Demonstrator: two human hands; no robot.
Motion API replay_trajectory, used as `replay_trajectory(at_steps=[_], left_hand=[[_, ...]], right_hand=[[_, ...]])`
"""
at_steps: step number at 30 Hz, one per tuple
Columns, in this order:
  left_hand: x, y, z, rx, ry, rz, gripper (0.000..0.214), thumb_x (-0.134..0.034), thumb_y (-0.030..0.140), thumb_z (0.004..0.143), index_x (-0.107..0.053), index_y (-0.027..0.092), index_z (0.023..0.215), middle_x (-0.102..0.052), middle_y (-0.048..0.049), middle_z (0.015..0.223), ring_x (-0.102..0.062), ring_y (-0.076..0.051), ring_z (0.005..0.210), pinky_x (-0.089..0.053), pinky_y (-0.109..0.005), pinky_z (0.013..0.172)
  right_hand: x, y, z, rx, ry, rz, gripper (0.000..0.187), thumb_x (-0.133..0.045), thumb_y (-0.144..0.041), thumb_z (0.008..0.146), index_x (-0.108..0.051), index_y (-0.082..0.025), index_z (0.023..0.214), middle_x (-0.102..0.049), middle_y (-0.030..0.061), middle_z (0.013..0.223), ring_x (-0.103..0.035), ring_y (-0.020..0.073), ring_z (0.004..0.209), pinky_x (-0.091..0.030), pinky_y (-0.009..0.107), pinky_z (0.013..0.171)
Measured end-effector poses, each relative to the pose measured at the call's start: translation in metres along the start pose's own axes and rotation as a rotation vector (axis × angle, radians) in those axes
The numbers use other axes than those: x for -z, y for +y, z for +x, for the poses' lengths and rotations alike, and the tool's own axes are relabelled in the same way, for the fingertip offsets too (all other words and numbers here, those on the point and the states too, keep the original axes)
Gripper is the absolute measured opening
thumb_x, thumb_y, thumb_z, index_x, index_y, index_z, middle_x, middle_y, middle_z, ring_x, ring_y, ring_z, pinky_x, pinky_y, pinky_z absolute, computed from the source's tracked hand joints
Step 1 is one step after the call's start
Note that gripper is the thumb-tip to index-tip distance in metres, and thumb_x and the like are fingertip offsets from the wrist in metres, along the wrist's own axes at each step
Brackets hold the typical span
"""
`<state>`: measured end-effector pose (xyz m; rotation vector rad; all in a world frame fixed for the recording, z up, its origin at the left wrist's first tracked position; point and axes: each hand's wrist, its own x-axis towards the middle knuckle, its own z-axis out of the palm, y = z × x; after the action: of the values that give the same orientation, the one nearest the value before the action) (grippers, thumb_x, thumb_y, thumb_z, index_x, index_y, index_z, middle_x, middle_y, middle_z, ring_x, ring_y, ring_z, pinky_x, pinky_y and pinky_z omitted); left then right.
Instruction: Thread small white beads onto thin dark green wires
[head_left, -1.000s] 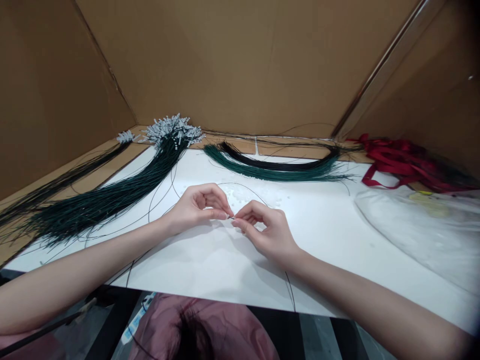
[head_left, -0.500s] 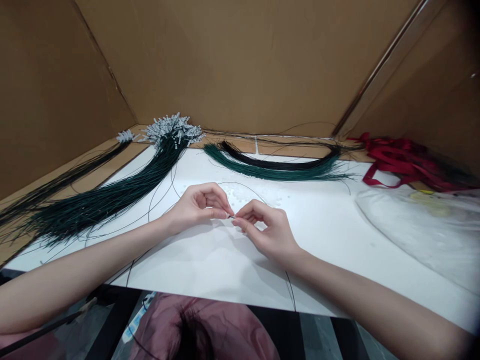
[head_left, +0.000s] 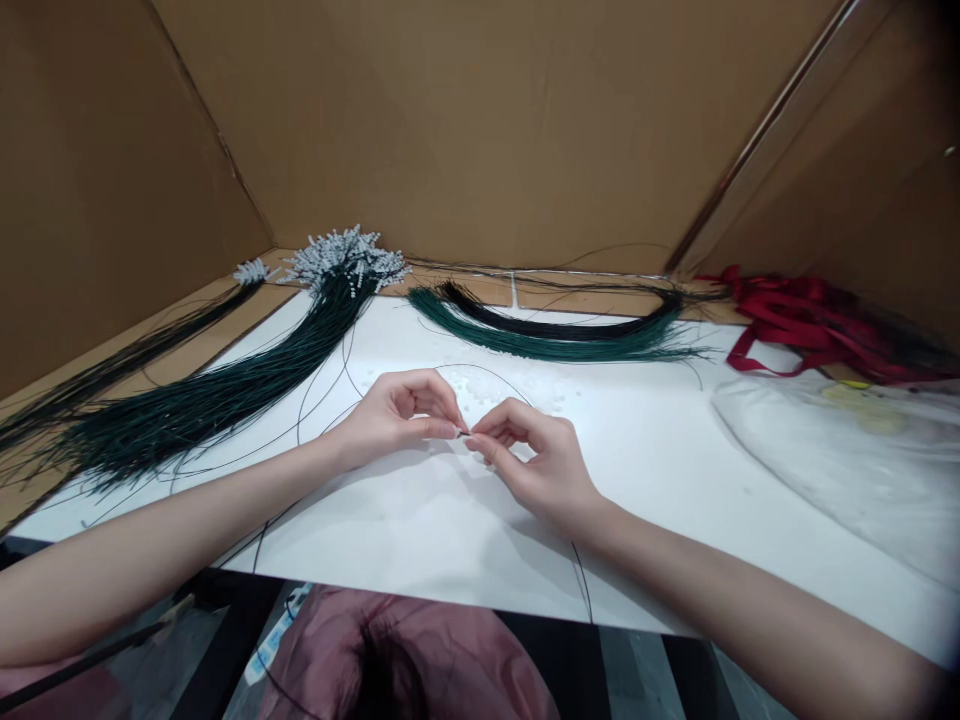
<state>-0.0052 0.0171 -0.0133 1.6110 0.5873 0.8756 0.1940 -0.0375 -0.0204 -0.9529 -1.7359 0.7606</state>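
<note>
Shifting barely since the earlier frame, pinching dark wire (head_left: 464,433) in left hand (head_left: 396,412) and right hand (head_left: 546,450), working just in front of scattered white beads (head_left: 480,388).

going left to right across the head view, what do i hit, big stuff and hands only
Big beaded bundle → left hand → right hand → red ribbon
</note>
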Motion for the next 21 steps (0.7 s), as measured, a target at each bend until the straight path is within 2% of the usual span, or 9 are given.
replay_trajectory(at_steps=[8, 14, 21], left_hand=[[-0.0009, 0.0033, 0.001, -0.062, -0.012, 0.191, 0.009, -0.075, 0.013, 0.077, -0.067, 0.013, 0.082, -0.069, -0.0014, 0.08, -0.064, -0.009, 0.074, -0.05, -0.018, 0.069], [-0.0036, 0.0068, -0.0035, -0.125, -0.048, 0.365, 0.004, -0.069, 0.017, 0.083, -0.067, 0.014, 0.085, -0.067, -0.0025, 0.083, -0.062, -0.011, 0.077, -0.049, -0.021, 0.075], [-0.0046, 0.0063, -0.0043, -0.136, -0.048, 0.399, 0.006, -0.064, 0.019, 0.088, -0.066, 0.014, 0.091, -0.067, -0.0035, 0.087, -0.063, -0.013, 0.081, -0.049, -0.024, 0.077]], right_hand=[[0.0007, 0.002, -0.0008, -0.032, -0.023, -0.002, 0.007, -0.067, -0.017, 0.083, -0.063, -0.016, 0.077, -0.064, -0.0007, 0.069, -0.061, 0.0099, 0.061, -0.049, 0.021, 0.06], [0.0002, 0.0021, 0.0004, -0.074, -0.042, 0.013, 0.009, -0.068, -0.016, 0.082, -0.06, -0.017, 0.077, -0.064, -0.0017, 0.067, -0.062, 0.0102, 0.062, -0.049, 0.021, 0.06], [0.0006, 0.0019, 0.0001, -0.096, -0.059, 0.019, 0.008, -0.068, -0.017, 0.082, -0.06, -0.018, 0.08, -0.064, -0.0016, 0.068, -0.063, 0.0109, 0.063, -0.049, 0.021, 0.061]])
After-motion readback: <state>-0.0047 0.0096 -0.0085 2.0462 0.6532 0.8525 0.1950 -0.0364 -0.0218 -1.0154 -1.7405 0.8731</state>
